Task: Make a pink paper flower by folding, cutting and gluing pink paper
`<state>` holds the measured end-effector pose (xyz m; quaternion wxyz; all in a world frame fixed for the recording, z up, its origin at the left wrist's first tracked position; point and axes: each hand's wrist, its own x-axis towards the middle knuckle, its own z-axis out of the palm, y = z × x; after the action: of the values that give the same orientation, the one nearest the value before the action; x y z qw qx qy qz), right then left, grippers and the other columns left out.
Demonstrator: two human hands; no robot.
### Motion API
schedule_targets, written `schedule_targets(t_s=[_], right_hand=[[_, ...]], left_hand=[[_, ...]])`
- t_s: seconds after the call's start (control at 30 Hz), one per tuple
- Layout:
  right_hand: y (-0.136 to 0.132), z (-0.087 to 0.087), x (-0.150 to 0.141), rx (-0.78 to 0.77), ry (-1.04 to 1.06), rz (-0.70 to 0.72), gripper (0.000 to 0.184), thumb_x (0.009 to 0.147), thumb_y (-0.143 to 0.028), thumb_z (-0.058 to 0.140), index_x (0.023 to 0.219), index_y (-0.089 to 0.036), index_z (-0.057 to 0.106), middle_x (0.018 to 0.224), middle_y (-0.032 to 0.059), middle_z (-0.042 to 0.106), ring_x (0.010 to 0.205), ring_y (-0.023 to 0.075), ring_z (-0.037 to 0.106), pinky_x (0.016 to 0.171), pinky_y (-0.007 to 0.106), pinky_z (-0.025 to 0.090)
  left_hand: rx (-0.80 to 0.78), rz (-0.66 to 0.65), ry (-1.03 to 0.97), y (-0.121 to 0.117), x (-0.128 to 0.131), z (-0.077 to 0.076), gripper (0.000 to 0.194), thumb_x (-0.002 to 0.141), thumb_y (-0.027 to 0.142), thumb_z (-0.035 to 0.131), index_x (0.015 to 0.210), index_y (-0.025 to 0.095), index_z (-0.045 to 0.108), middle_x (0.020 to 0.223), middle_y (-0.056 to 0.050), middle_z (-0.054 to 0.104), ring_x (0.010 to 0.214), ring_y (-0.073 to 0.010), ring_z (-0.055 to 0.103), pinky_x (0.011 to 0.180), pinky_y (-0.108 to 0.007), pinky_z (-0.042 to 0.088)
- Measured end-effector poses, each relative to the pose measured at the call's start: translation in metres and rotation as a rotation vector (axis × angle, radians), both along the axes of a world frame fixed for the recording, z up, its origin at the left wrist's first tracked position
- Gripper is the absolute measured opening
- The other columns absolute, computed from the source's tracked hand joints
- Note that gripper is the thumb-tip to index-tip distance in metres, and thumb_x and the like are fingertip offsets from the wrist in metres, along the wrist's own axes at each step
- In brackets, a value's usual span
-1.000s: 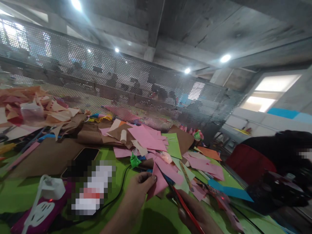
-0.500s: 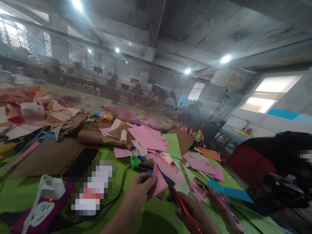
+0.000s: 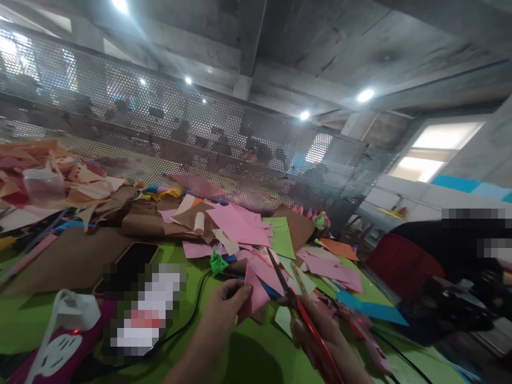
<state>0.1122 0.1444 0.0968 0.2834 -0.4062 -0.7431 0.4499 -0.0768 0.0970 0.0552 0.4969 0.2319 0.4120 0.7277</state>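
Observation:
My left hand (image 3: 228, 304) pinches a piece of pink paper (image 3: 256, 300) between thumb and fingers over the green tabletop. Just to its right, my right hand (image 3: 320, 333) is closed around a pair of red-handled scissors (image 3: 298, 306). The dark blades point up and forward, clear of the paper's right edge. Behind the held piece lie more pink sheets (image 3: 240, 226), a light green sheet (image 3: 281, 237) and a small crumpled green piece (image 3: 218, 262).
A phone (image 3: 136, 264), a purple power strip (image 3: 60, 346) with a white plug, and brown paper (image 3: 76, 256) lie left. A pink glue gun (image 3: 370, 341) and blue paper (image 3: 372, 309) lie right. A perforated metal screen (image 3: 224, 144) stands behind. Another person sits at far right.
The scissors have moved away from the pink paper, up and to the right; before, their blades were at its edge. My left hand keeps its grip on the paper.

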Motion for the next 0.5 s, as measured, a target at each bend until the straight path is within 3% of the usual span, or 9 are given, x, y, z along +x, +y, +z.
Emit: schedule_targets(t_s=[0.17, 0.37, 0.5], right_hand=[[-0.003, 0.019, -0.024, -0.086, 0.14, -0.058, 0.058, 0.065, -0.045, 0.081, 0.113, -0.02, 0.06, 0.072, -0.0017, 0.058, 0.048, 0.0063, 0.04, 0.042, 0.017, 0.032], [0.0, 0.015, -0.047, -0.082, 0.216, -0.026, 0.055, 0.063, -0.036, 0.083, 0.109, -0.02, 0.057, 0.069, -0.0047, 0.056, 0.048, 0.0066, 0.043, 0.042, 0.017, 0.031], [0.004, 0.01, -0.05, -0.051, 0.259, -0.008, 0.052, 0.064, -0.035, 0.082, 0.107, -0.02, 0.056, 0.069, -0.0039, 0.056, 0.052, 0.0099, 0.05, 0.047, 0.02, 0.04]], left_hand=[[0.022, -0.047, 0.075, -0.004, -0.001, 0.004, 0.043, 0.056, 0.052, 0.082, 0.076, 0.013, 0.077, 0.065, -0.004, 0.068, 0.065, -0.0174, 0.059, 0.061, -0.025, 0.043], [-0.011, -0.046, 0.023, -0.003, 0.001, 0.004, 0.048, 0.048, 0.053, 0.085, 0.073, 0.013, 0.074, 0.068, -0.006, 0.071, 0.067, -0.0192, 0.062, 0.065, -0.028, 0.048], [-0.048, -0.01, 0.01, -0.002, 0.004, 0.001, 0.047, 0.048, 0.055, 0.085, 0.07, 0.014, 0.072, 0.064, -0.003, 0.069, 0.059, -0.0158, 0.059, 0.057, -0.025, 0.046]])
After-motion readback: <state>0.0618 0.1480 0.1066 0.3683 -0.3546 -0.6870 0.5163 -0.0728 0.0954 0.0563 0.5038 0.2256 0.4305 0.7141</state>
